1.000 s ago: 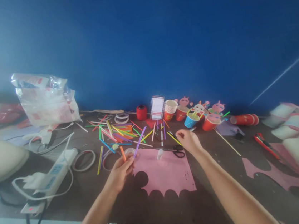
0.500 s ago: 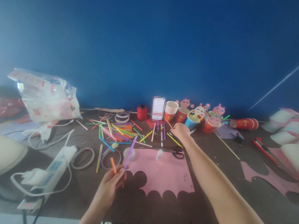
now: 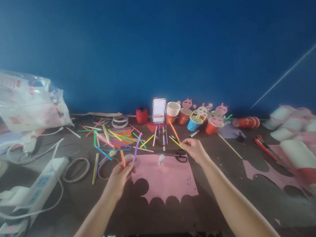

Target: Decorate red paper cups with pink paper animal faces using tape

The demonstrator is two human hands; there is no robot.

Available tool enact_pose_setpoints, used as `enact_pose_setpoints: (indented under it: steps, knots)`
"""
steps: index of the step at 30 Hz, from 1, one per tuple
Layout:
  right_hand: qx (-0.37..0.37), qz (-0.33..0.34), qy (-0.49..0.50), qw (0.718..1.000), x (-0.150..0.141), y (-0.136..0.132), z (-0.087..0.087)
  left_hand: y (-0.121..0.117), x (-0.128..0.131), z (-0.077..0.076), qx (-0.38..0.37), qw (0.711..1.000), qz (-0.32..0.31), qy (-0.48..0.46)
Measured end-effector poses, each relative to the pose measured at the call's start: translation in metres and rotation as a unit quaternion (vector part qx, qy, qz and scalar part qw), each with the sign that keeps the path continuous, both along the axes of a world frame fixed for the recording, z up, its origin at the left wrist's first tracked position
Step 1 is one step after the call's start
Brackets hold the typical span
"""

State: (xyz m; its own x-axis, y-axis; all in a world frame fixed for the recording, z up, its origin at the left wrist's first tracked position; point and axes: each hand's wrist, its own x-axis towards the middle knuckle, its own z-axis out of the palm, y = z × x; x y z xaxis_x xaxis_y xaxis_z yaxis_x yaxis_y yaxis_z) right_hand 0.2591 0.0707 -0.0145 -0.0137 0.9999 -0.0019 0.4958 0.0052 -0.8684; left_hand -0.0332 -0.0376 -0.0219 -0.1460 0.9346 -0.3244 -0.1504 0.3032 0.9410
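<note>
My left hand (image 3: 122,175) is closed around a purple stick (image 3: 137,147) and a short orange stick (image 3: 123,158), which both poke up past its fingertips. Pinched in my right hand (image 3: 194,149) is another orange stick (image 3: 174,132), slanting up and to the left. A yellow stick (image 3: 176,142) lies close beside these fingers. Between my hands a pink paper sheet (image 3: 165,182) with scalloped cut edges lies flat. On it stands a small white cap-like piece (image 3: 161,159), and black-handled scissors (image 3: 181,156) rest at its upper right corner.
Loose coloured sticks (image 3: 114,138) are spread at the left back, near tape rolls (image 3: 76,169) and a power strip (image 3: 37,191) with cables. Decorated paper cups (image 3: 214,124) line the back. A red utility knife (image 3: 267,150) and a pile of white cups (image 3: 305,158) sit at right.
My right hand has drawn back from the cups toward me, bringing the orange stick along. My left hand still grips its two sticks. The whole view has shifted slightly.
</note>
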Motion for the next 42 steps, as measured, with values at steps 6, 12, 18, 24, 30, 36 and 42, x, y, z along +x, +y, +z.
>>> enact_pose_setpoints:
  steps: [6, 12, 18, 24, 30, 36, 42]
  knots:
    - [-0.034, 0.016, 0.105, 0.994, -0.005, -0.022, 0.011, 0.037, -0.022, 0.017, 0.115, 0.936, 0.007, 0.332]
    - [-0.08, 0.061, 0.178, 0.979, -0.015, -0.056, 0.026, 0.021, -0.005, 0.055, 0.138, 0.956, -0.058, 0.254]
    - [-0.112, 0.12, 0.238, 0.957, -0.025, -0.082, 0.04, 0.008, 0.026, 0.079, 0.136, 0.951, -0.254, 0.114]
    - [-0.085, 0.081, 0.32, 0.94, -0.018, -0.078, 0.05, 0.02, 0.027, 0.074, 0.132, 0.919, -0.319, 0.192]
    - [-0.104, 0.16, 0.203, 0.96, -0.03, -0.092, 0.059, 0.02, 0.032, 0.073, 0.109, 0.949, -0.231, 0.184]
    - [-0.132, 0.141, 0.251, 0.948, -0.038, -0.11, 0.045, 0.014, 0.045, 0.061, 0.109, 0.983, -0.144, 0.038]
    - [-0.17, 0.109, 0.288, 0.936, -0.043, -0.12, 0.036, 0.011, 0.055, 0.048, 0.104, 0.984, -0.106, -0.094]
